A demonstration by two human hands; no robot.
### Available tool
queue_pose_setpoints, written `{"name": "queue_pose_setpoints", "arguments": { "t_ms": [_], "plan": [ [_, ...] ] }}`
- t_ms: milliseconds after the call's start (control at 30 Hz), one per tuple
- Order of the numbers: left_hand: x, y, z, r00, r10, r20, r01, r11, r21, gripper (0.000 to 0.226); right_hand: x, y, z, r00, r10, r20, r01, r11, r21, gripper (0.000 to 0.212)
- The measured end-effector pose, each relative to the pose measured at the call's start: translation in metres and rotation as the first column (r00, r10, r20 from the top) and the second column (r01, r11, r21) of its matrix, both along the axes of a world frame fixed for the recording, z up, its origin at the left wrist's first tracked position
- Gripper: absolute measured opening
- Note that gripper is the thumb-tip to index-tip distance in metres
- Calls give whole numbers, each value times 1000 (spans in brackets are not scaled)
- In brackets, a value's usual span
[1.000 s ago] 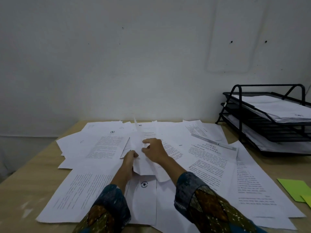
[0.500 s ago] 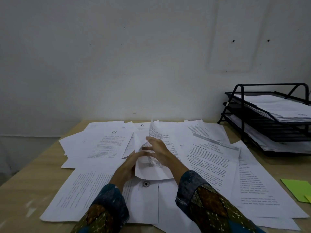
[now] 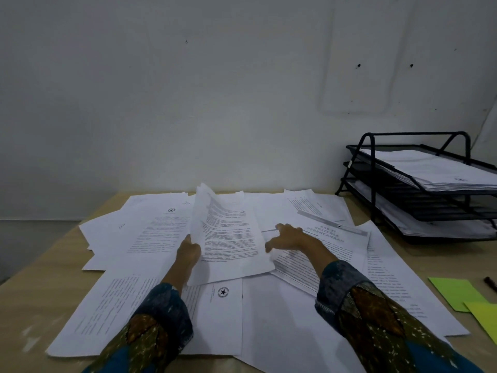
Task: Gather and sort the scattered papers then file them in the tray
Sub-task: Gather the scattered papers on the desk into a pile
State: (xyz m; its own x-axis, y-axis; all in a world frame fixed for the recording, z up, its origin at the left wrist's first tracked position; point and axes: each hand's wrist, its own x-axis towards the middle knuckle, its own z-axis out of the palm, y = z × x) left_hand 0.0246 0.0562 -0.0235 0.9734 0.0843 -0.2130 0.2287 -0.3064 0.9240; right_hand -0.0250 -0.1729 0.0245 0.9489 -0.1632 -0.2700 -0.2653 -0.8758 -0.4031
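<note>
I see the black three-tier tray (image 3: pixel 419 184) at the bench's (image 3: pixel 40 278) right rear holding white stacks on top and bottom tiers, while my left hand (image 3: pixel 188 253) now pinches a lifted sheet (image 3: pixel 228 238) alone, the right hand (image 3: pixel 287 236) having moved off, spread over the scattered papers (image 3: pixel 290 332) onto the page headed "KRITERIA PERENCANAAN" (image 3: pixel 326 235)

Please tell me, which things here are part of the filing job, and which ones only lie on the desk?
Part of the job:
- left hand holding the lifted sheet
- right hand reaching over the scattered papers
- black tray, some papers already in it

Only lying about:
- green notes
- dark pen-like item at the right edge
</note>
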Motion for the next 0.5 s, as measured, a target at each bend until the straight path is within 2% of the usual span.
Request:
{"name": "queue_pose_setpoints", "arguments": {
  "t_ms": [67, 133, 267, 400, 500],
  "plan": [
    [-1, 2, 1, 1000, 16, 7, -16, 1000, 5, 52, -7, -8, 5, 987, 44, -152, -53, 997, -56, 112],
    [-2, 3, 1, 1000, 29, 6, -29, 1000, 1, 54, -12, -14, 4, 959, 58, -277, -68, 997, -28, 128],
    [0, 6, -4, 997, 66, -29, -67, 997, -33, 59, -19, -12, -9, 925, 74, -372, -115, 989, -90, 136],
    [3, 6, -3, 997, 66, -43, -68, 997, -38, 59, -24, -6, -14, 955, 50, -292, -105, 979, -174, 115],
    [6, 7, -1, 994, 80, -74, -83, 996, -39, 60, -28, 0, -22, 987, 27, -161, -68, 965, -254, 76]
  ]
}}
